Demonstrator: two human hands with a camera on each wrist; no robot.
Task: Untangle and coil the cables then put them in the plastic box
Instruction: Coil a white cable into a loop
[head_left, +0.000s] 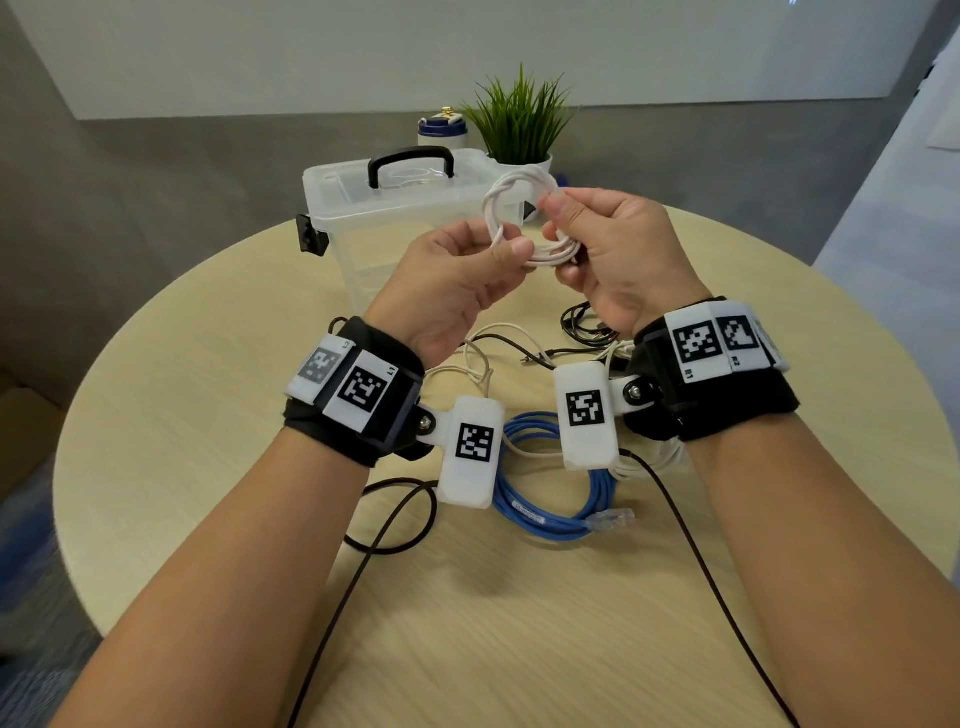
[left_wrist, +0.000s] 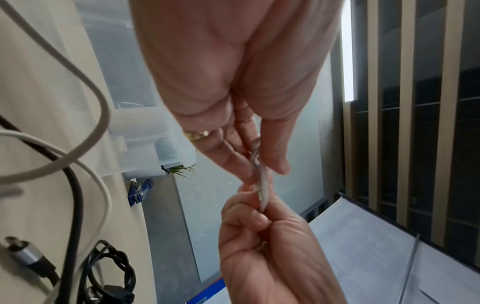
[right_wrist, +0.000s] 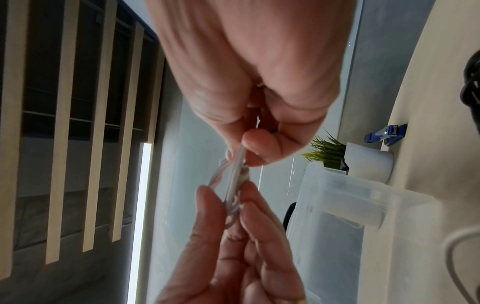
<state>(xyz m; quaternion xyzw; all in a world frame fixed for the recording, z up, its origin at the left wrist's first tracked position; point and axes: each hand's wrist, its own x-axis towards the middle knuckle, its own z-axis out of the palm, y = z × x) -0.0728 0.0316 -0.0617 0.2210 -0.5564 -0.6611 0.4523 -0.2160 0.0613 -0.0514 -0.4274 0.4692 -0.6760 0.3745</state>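
Observation:
A white cable wound into a small coil (head_left: 519, 213) is held up in front of the clear plastic box (head_left: 363, 218). My left hand (head_left: 501, 241) pinches the coil's lower left side between thumb and fingers. My right hand (head_left: 556, 218) pinches its right side, thumb on top. In the left wrist view the left hand (left_wrist: 259, 170) and in the right wrist view the right hand (right_wrist: 246, 152) grip the coil (right_wrist: 235, 176) edge-on. The box's lid with a black handle (head_left: 410, 161) sits on top.
On the round table (head_left: 208, 415) below my wrists lie a coiled blue network cable (head_left: 550, 504), loose white cables (head_left: 483, 358), a black cable bundle (head_left: 587, 325) and a long black cable (head_left: 395, 514). A potted plant (head_left: 519, 124) and a small jar (head_left: 441, 130) stand behind the box.

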